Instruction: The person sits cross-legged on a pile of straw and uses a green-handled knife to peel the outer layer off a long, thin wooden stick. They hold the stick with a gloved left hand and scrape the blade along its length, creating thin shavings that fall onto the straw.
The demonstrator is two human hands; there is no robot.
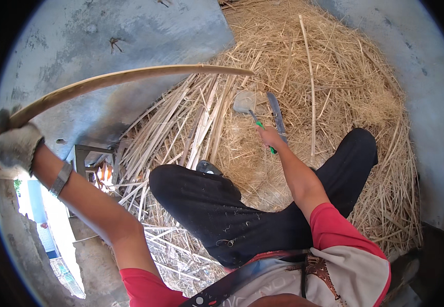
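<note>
Red-sleeved grey shirt. Gloved left hand: fingers clasping long, curved tan strip; right hand: fingers wrapped round green-handled, flat-headed tool.

Place: apparently a rough, makeshift workshop
Around: bare, stained blue-grey walls at upper left and along the right edge
Underfoot: straw-coloured shavings, deep from upper centre to right
Material: long split strips heaped left of centre
Tools: knife and green-handled tool near centre
Daylight: bright opening at lower left
</note>
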